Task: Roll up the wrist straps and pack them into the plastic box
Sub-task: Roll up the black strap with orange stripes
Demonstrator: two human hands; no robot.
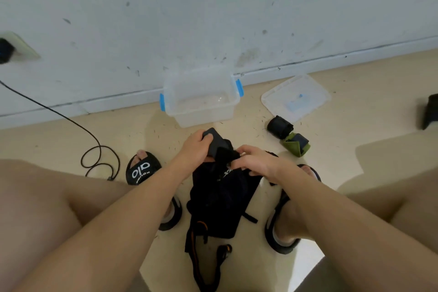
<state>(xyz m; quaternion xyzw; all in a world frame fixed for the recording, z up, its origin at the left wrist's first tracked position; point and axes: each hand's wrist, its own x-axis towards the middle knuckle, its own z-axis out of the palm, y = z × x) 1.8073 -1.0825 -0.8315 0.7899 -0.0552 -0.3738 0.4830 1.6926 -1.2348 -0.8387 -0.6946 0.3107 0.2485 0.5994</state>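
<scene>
**Black strap between both hands, box open ahead**

Head view: I hold a black wrist strap (216,144) low over the floor (355,130), between my feet. My left hand (194,149) has its grip curled round the rolled end of it, thumb on top. My right hand (254,161) pinches the strap just beside that roll, so both grips are clenched on the same strap, nearly touching. Below them the loose black fabric hangs down in a heap (220,201), with orange-trimmed tails trailing toward me; I cannot tell how many straps are in that heap.

The plastic box (201,98) stands ahead of my hands against the wall, one box, open, with two blue latches; I see no strap inside. Its one lid (296,97) lies flat to the right. Near the lid lie two rolled straps, touching: one black (279,127), one green (296,144).
</scene>
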